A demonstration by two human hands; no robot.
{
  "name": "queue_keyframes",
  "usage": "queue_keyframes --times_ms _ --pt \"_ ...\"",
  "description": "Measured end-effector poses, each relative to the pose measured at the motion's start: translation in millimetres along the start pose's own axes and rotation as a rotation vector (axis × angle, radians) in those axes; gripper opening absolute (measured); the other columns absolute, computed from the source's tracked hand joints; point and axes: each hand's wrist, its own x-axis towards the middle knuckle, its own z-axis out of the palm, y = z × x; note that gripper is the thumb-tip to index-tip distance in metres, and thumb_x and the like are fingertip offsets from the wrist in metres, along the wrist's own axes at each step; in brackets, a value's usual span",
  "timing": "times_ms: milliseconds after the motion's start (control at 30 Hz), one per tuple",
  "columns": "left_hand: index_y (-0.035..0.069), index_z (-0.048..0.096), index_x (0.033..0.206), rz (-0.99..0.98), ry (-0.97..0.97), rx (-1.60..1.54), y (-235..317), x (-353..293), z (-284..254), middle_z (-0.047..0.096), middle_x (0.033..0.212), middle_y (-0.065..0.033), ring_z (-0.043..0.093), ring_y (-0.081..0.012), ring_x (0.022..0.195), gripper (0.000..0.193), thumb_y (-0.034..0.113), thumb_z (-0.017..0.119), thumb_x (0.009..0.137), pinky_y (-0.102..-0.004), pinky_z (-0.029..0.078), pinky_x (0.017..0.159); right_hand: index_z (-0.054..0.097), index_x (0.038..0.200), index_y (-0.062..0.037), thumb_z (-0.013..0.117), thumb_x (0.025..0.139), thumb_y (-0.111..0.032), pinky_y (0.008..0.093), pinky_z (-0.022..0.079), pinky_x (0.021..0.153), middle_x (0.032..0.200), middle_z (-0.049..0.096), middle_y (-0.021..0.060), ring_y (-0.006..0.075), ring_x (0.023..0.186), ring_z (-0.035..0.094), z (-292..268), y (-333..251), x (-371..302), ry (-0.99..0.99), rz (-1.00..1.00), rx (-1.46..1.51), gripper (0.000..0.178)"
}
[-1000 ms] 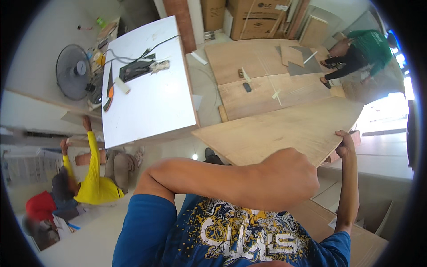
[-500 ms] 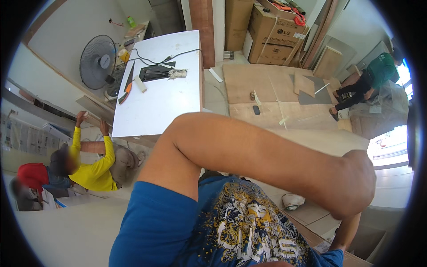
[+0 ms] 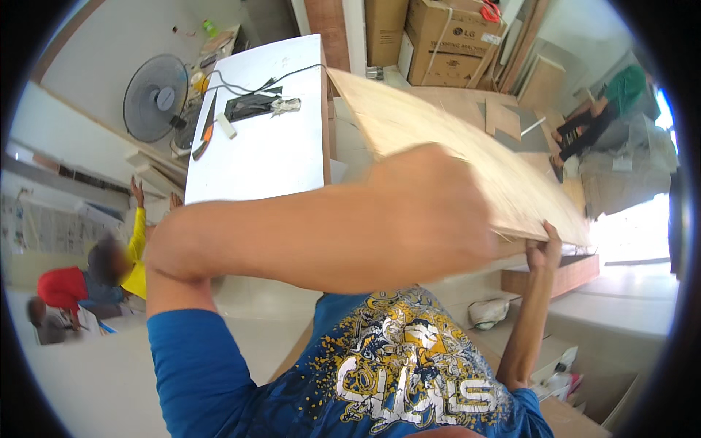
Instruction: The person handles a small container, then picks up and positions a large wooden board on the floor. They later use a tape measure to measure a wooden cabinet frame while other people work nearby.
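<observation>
A thin, pale plywood board (image 3: pixel 467 146) is tilted up in front of me, its far left corner beside the white table. My left forearm crosses the view, and my left hand (image 3: pixel 438 208) is a blurred fist at the board's near edge. Its fingers are mostly hidden, but the closed shape and the raised board show it gripping there. Toward the board's right end, my right hand (image 3: pixel 544 252) grips the same edge, thumb on top and the other fingers underneath.
On the white table (image 3: pixel 255 168) are a handsaw (image 3: pixel 204 139), a small block (image 3: pixel 226 125) and a cable. A fan (image 3: pixel 155 97) stands to its left. One person in yellow (image 3: pixel 135 252) works at left; another in green (image 3: pixel 624 91) is at far right. A large carton (image 3: pixel 453 55) stands behind.
The board has come up off the floor stack and tilted. My left fist has swung left along it, and my right hand has come up to its near edge.
</observation>
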Motion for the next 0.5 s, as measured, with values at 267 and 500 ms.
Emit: queue_keyframes --times_ms 267,500 --pt "0.010 0.057 0.072 -0.148 -0.368 0.392 -44.7 -123.3 42.5 0.053 0.073 -0.0024 0.060 -0.0186 0.070 0.009 0.015 0.064 0.071 -0.0319 0.046 0.058 0.051 0.126 0.0029 0.052 0.094 -0.001 0.0461 0.060 0.089 0.125 0.061 0.0191 0.0332 0.116 0.062 2.7 189.0 3.1 -0.239 0.374 0.414 0.033" --pt "0.010 0.058 0.079 -0.221 -0.424 0.289 -71.8 -243.7 98.3 0.055 0.075 -0.0030 0.060 -0.0203 0.071 0.007 0.013 0.062 0.074 -0.0347 0.046 0.060 0.042 0.141 -0.0003 0.050 0.096 -0.004 0.0566 0.045 0.108 0.137 0.055 0.0187 0.0368 0.129 0.051 13.8 333.8 -32.0 -0.269 0.428 0.533 0.046"
